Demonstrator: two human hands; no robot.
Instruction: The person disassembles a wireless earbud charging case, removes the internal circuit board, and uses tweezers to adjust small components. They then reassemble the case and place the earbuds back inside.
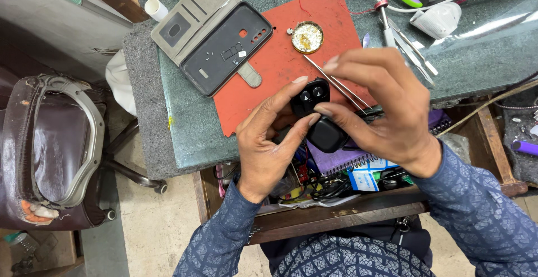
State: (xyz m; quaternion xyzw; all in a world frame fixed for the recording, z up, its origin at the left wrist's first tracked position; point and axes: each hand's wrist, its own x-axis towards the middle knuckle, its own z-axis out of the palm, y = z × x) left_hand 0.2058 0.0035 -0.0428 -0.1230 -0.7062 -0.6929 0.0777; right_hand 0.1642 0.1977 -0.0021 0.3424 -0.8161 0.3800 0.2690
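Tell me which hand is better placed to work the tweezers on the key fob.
Right, probably. The right hand already holds the tweezers, tips by the black key fob. The left hand cradles the fob with its fingers.

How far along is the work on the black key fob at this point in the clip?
Done: the black key fob is off the bench and in both hands. In hand: the left hand cradles it, and the right hand pinches it while holding metal tweezers. The button side faces up. Whether the shell is open cannot be told. Left: the fob is not yet set down on the red mat.
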